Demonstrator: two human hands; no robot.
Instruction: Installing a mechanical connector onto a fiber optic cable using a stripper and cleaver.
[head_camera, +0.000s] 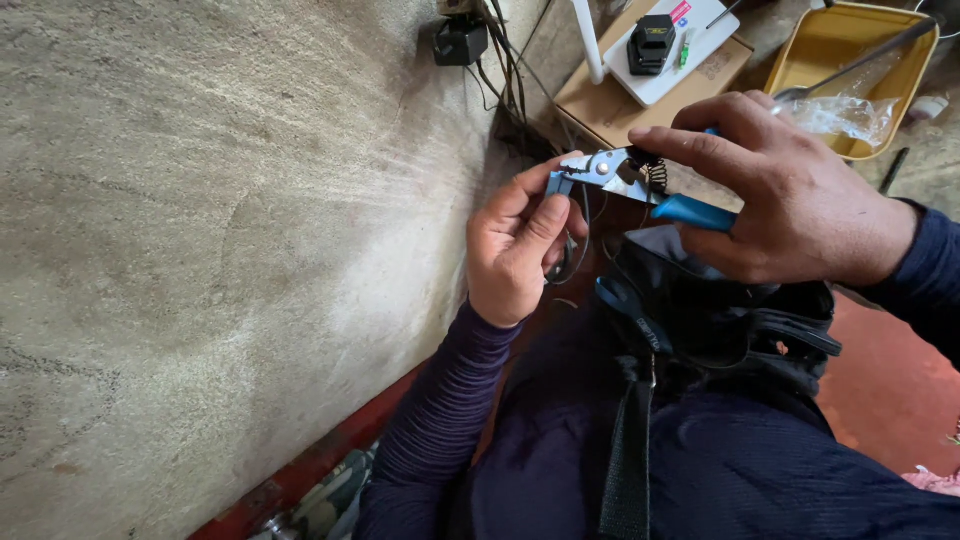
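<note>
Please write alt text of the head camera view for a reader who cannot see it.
The right hand grips blue-handled pliers, whose tip meets a thin dark wire pinched by the left hand, beside a rough wall. Behind lie a cardboard box and a yellow tray.

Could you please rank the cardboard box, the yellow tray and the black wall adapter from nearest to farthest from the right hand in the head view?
From the right hand:
1. Yellow tray, just above it, at the top right.
2. Cardboard box, up and to its left, beside the wall.
3. Black wall adapter, farthest left, on the wall.
</note>
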